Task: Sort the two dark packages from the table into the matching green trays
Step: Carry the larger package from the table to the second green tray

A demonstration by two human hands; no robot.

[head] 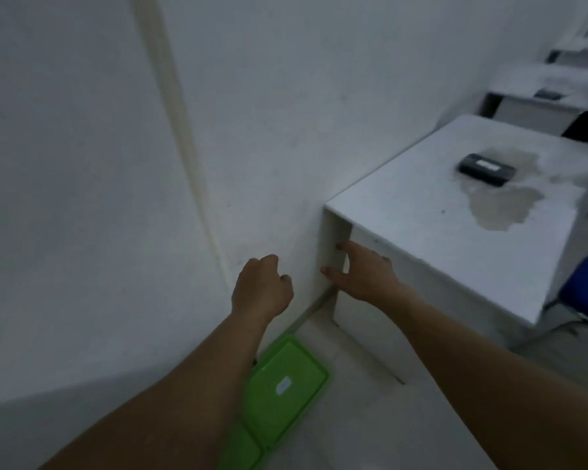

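Reaching forward with nothing held, the left hand (pixel 262 288) loosely curled and the right hand (pixel 362 271) spread with its grip apart beside the bench (pixel 404 212) corner, the person faces one dark package (pixel 487 169) lying far right on the benchtop, well apart from the green trays (pixel 282 385) on the floor near the wall, so a carry down seems due.

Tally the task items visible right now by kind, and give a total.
Dark rectangular packages with a white label: 1, lying on the white table at.
Bright green plastic trays on the floor: 2, one at and one partly cut off at.
Bare hands: 2, left, right.
Total: 5
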